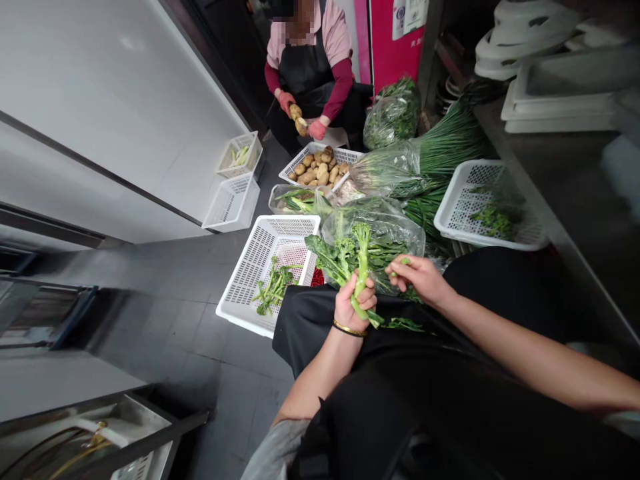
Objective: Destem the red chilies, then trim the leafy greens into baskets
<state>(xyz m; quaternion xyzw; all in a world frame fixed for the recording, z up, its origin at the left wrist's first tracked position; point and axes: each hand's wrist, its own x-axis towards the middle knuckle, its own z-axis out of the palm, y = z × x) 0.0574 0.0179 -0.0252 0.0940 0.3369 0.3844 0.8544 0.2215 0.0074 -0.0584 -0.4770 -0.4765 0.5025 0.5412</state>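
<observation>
Head cam: L hand (351, 305) grips veg stalks (363, 257), R hand (421, 275) w/ bit (405, 261).

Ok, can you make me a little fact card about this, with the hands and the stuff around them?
Left hand: holds thick green stalks with leaves
Right hand: pinches a small green piece
Nearest basket: white, with cut green stems inside
Clear bag: just beyond the hands
Co-worker: wears pinkish gloves, sits behind a potato basket
</observation>
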